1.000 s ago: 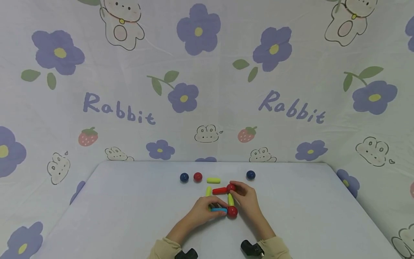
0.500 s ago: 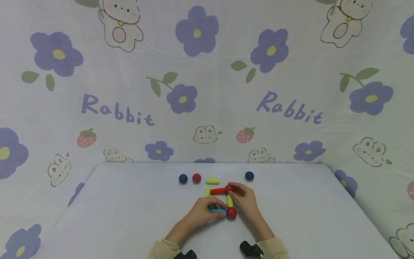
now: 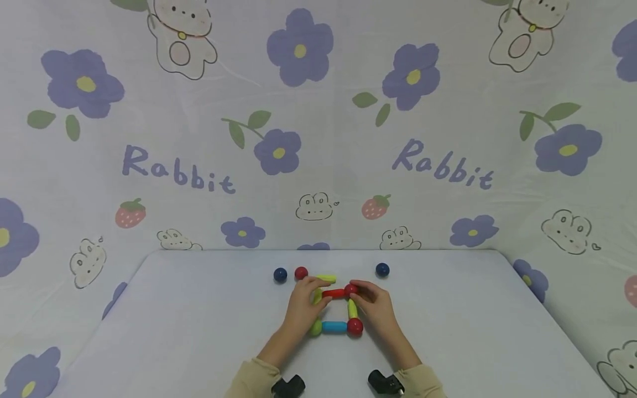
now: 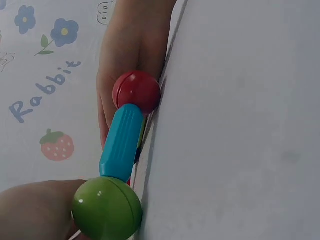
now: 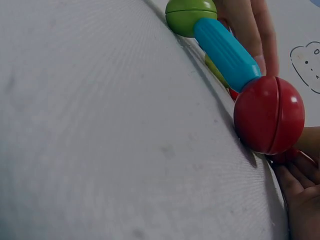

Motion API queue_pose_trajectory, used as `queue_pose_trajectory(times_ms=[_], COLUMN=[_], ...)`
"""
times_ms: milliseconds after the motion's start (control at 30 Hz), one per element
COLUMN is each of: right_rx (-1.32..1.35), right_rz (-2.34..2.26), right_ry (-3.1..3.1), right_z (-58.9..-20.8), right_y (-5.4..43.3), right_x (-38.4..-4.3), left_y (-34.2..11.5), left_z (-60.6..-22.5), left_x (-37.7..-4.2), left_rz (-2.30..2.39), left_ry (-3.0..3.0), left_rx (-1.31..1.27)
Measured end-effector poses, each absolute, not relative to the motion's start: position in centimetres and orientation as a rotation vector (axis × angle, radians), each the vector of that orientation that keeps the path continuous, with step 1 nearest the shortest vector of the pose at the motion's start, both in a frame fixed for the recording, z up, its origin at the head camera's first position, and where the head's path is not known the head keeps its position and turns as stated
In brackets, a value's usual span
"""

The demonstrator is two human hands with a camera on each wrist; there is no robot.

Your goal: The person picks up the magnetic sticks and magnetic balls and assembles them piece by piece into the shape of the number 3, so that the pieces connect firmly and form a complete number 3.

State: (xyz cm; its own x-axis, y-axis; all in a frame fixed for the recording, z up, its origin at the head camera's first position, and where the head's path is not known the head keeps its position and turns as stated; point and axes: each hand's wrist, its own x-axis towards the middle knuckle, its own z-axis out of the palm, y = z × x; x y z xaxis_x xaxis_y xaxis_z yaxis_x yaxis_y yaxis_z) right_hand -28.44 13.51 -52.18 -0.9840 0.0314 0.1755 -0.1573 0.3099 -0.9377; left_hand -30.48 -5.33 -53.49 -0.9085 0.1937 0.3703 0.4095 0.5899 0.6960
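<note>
Balls and ridged toy rods form a four-sided outline mid-table in the head view. Its near side is a blue rod [image 3: 334, 327] between a green ball [image 3: 316, 327] and a large red ball [image 3: 355, 327]. A yellow-green rod [image 3: 353, 308] runs back along the right. My right hand [image 3: 377, 301] pinches the far red ball [image 3: 350, 289] at the end of a red rod [image 3: 334, 294]. Thumb and fingers of my left hand [image 3: 301, 304] straddle that rod's left end, beside a yellow-green piece [image 3: 317, 297] partly hidden by the hand. The wrist views show the blue rod [image 4: 122, 142] joining both near balls.
Behind the outline lie a loose dark blue ball [image 3: 280, 275], a red ball [image 3: 301, 272] and a yellow-green rod [image 3: 327, 278]. Another dark blue ball [image 3: 382, 270] sits to the back right. The white table [image 3: 199, 331] ends at a printed cloth backdrop [image 3: 333, 127].
My left hand has left the blue rod and moved back to the red rod's left end, uncovering the near green ball. My right hand keeps its pinch on the far red ball.
</note>
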Motion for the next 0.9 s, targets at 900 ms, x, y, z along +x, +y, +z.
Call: queue_pose_trajectory(times_ms=[900], right_rx=[0.066], right_rz=[1.784], right_ry=[-2.411], right_z=[-54.7], right_y=[14.1], right_x=[-30.0], left_y=[-5.5], left_z=[-52.4], left_x=[-32.7], left_rz=[-1.037], left_ry=[-2.833], left_rx=[-0.564])
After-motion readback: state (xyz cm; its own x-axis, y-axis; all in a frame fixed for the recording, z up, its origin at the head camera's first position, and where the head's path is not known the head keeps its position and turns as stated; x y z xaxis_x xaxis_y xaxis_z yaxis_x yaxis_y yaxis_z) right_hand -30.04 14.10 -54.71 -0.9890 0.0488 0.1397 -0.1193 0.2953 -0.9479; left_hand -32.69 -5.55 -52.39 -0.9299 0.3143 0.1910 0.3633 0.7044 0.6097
